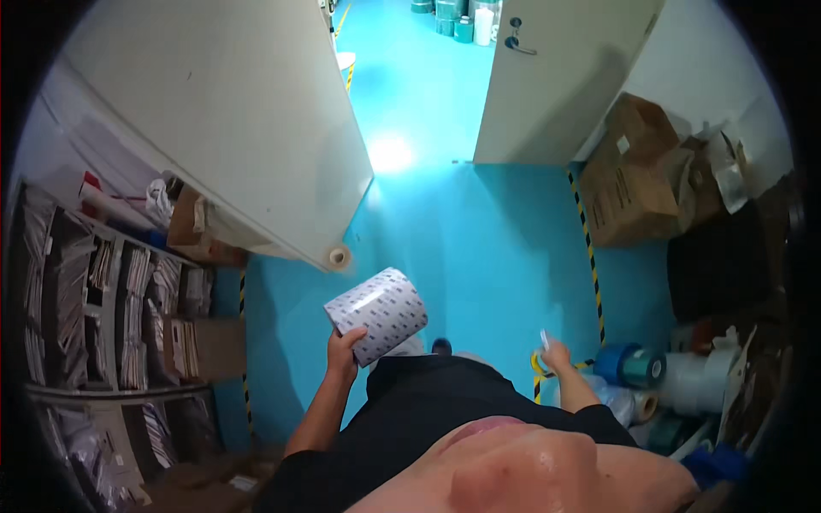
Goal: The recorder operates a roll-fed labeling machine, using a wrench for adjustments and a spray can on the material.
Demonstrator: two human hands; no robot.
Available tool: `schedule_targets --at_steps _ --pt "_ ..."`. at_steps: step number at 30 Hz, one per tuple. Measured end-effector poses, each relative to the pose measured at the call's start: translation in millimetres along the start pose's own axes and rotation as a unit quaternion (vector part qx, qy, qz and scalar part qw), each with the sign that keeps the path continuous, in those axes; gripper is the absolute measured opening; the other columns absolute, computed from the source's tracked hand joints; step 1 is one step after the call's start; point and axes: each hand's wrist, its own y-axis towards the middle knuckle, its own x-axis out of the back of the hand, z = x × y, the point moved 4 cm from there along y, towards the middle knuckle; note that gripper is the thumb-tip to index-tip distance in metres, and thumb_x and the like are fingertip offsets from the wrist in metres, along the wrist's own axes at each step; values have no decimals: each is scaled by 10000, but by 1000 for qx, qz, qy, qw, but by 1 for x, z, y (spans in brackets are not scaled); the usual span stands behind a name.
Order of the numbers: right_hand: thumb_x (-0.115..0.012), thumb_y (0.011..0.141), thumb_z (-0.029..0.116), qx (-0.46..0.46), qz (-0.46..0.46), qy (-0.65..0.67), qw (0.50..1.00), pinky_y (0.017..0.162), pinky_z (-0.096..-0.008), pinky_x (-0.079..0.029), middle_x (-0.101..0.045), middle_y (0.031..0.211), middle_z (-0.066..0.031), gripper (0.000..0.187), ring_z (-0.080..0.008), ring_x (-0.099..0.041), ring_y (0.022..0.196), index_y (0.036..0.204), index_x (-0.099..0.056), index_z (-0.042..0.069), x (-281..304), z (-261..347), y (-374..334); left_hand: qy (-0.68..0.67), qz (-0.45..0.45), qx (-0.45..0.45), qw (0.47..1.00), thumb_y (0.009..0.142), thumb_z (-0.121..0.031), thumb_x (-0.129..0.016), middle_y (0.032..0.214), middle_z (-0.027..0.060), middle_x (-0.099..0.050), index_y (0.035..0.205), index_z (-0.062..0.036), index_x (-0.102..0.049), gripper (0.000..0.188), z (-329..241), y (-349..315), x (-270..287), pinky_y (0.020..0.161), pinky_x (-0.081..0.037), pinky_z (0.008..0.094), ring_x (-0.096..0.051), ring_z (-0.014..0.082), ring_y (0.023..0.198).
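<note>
My left hand (343, 352) grips a fat white roll with a small printed pattern (377, 314), held out in front of my body over the blue floor (479, 248). My right hand (556, 354) hangs lower at my right side, closed around a small thin pale object (544, 339) that sticks up from the fingers; what it is cannot be made out. My dark shirt fills the lower middle of the view.
An open cream door (248, 128) stands on the left, another door (547, 77) ahead right. Shelves with stacked paper (120, 308) line the left. Cardboard boxes (637, 175) and several rolls of blue and clear film (658, 372) sit on the right, behind a yellow-black floor stripe (592, 265).
</note>
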Motion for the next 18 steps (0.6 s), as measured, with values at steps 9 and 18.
schedule_targets --at_steps 9,18 --pt "-665 728 238 139 -202 66 967 791 -494 -478 -632 995 -195 358 -423 -599 918 1022 -556 65 279 300 451 -15 44 -15 999 722 -15 -647 1183 146 -581 1278 45 -454 592 -112 353 -123 917 -483 375 -591 265 1055" --pt "-707 654 126 197 -285 233 909 744 -433 -493 -637 904 -154 364 -375 -616 847 971 -541 59 431 438 739 12 103 3 995 750 -41 -599 1232 160 -558 1323 22 -410 606 -229 660 -297 984 -442 405 -558 301 1127"
